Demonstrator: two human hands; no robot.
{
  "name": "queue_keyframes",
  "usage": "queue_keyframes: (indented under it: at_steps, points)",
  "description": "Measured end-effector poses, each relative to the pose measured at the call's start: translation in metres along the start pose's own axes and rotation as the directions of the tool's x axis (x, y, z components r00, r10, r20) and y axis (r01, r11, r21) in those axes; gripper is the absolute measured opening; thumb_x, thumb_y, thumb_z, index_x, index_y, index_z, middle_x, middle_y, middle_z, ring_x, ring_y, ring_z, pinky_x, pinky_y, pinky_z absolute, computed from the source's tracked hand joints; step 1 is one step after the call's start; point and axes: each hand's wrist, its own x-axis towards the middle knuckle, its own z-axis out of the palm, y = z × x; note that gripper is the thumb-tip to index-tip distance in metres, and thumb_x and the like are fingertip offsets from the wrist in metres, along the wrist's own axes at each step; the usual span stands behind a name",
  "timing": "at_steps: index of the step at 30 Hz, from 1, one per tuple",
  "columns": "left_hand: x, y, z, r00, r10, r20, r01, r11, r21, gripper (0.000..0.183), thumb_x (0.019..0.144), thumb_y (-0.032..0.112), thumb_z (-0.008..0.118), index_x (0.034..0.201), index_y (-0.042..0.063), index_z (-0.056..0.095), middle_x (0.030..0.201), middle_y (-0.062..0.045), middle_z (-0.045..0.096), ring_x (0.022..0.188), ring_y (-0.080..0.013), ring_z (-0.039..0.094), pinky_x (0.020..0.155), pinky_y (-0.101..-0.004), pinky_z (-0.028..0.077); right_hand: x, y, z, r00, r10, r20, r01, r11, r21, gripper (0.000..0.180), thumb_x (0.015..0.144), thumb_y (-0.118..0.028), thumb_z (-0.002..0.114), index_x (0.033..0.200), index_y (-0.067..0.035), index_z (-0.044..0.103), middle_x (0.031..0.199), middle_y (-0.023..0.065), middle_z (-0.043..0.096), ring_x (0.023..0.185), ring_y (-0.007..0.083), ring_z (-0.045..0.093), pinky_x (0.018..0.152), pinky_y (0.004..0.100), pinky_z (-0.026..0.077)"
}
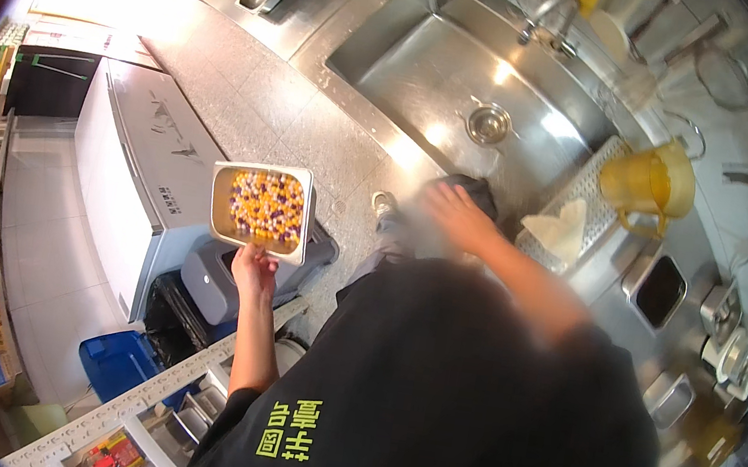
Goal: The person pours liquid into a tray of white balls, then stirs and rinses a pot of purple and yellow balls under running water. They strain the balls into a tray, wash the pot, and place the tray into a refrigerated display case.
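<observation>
At the left of the head view, my left hand (255, 273) grips the near rim of a rectangular stainless steel pan (308, 217). Small orange, purple and whitish balls (266, 208) cover much of the pan's bottom. My right hand (456, 209) is out over the near edge of the sink, fingers spread and palm down, with nothing seen in it. A dark, blurred thing (480, 192) shows just beyond that hand; whether they touch I cannot tell.
A steel sink (406, 59) with a faucet (552, 15) lies ahead. Right of it stand a yellowish plastic pitcher (646, 186) and a pale cloth (557, 230) on a perforated tray. At left are a white chest freezer (159, 132), a grey bin (213, 282) and a blue lid (119, 362).
</observation>
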Motion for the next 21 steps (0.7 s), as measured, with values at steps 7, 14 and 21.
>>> queue_keyframes:
  at_steps: [7, 14, 21]
  points:
    - [0.063, -0.005, -0.022, 0.996, -0.043, -0.075, 0.042, 0.999, -0.015, 0.01, 0.082, 0.01, 0.057, 0.088, 0.004, 0.053, 0.067, -0.001, 0.053, 0.047, -0.0129, 0.053, 0.04, -0.0236, 0.043, 0.236, 0.022, 0.008, 0.996, 0.049, 0.078, -0.061, 0.985, 0.16, 0.06, 0.086, -0.012, 0.047, 0.144, -0.011, 0.033, 0.153, 0.0118, 0.024, 0.142, 0.0319, 0.019, 0.114, 0.0503, 0.016]
    - [0.158, 0.044, -0.03, 0.999, -0.024, -0.042, 0.023, 1.0, -0.017, 0.016, 0.083, 0.009, 0.056, 0.096, 0.001, 0.055, 0.068, -0.004, 0.057, 0.045, -0.0123, 0.052, 0.04, -0.0237, 0.042, 0.441, 0.018, -0.029, 0.983, 0.176, -0.058, -0.182, 0.977, -0.11, 0.059, 0.093, -0.037, 0.047, 0.145, -0.013, 0.033, 0.152, 0.0124, 0.027, 0.141, 0.0327, 0.022, 0.113, 0.0532, 0.013]
    - [0.267, 0.126, -0.033, 0.992, -0.122, 0.019, 0.122, 0.992, 0.024, 0.008, 0.081, 0.009, 0.055, 0.087, 0.004, 0.051, 0.065, 0.0, 0.05, 0.048, -0.0103, 0.045, 0.042, -0.0235, 0.04, 0.53, 0.143, -0.081, 0.604, 0.696, -0.389, -0.779, 0.619, -0.1, 0.062, 0.093, -0.049, 0.041, 0.144, -0.014, 0.035, 0.15, 0.0117, 0.029, 0.14, 0.0329, 0.022, 0.107, 0.0661, 0.013]
